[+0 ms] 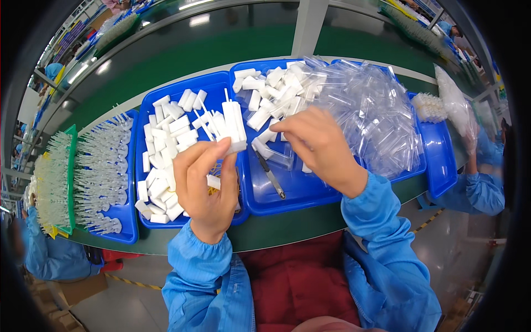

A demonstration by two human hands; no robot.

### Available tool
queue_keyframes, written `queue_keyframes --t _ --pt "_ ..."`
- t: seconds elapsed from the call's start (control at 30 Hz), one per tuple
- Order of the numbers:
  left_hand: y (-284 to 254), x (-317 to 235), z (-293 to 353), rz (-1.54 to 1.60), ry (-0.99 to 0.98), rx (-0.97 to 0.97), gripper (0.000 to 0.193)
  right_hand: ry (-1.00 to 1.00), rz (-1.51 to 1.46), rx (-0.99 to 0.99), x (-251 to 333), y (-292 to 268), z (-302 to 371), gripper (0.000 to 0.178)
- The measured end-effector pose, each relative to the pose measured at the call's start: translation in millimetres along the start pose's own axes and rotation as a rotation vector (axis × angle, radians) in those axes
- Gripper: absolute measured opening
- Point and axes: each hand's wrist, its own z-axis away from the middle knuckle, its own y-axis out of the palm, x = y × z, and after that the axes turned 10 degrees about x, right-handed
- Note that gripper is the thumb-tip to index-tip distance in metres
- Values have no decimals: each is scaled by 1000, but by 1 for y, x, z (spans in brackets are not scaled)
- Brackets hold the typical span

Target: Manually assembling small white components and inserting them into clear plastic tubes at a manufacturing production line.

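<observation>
Raised over the left-middle tray, my left hand point(206, 182) is closed, pinching a white rectangular piece point(234, 124) upright between thumb and fingers. Thin white sticks point(206, 123) show beside it; whether they are held too is unclear. My right hand point(323, 145) hovers over the middle tray, index finger stretched out and thumb apart from it. That fingertip is close to a loose white piece point(266, 136); whether they touch cannot be made out. Just below lies a clear plastic sleeve point(281, 159). A slim dark-and-silver tool point(270, 176) rests in the tray.
White blocks fill the left-middle blue tray point(145, 99), with yellow rubber bands point(213, 190) partly behind my left hand. Clear sleeves point(376, 110) heap at the right. Farther left, a blue tray point(123, 224) and green tray point(72, 182) hold translucent stemmed parts. Co-workers sit at both sides.
</observation>
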Motion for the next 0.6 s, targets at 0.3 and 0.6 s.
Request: queue_keyframes --t 0.3,0.6 --pt "5 4 2 12 -38 40 34 -72 250 108 -5 28 -20 24" --pt "2 -16 6 1 238 314 40 361 -1260 -410 11 -14 -7 37"
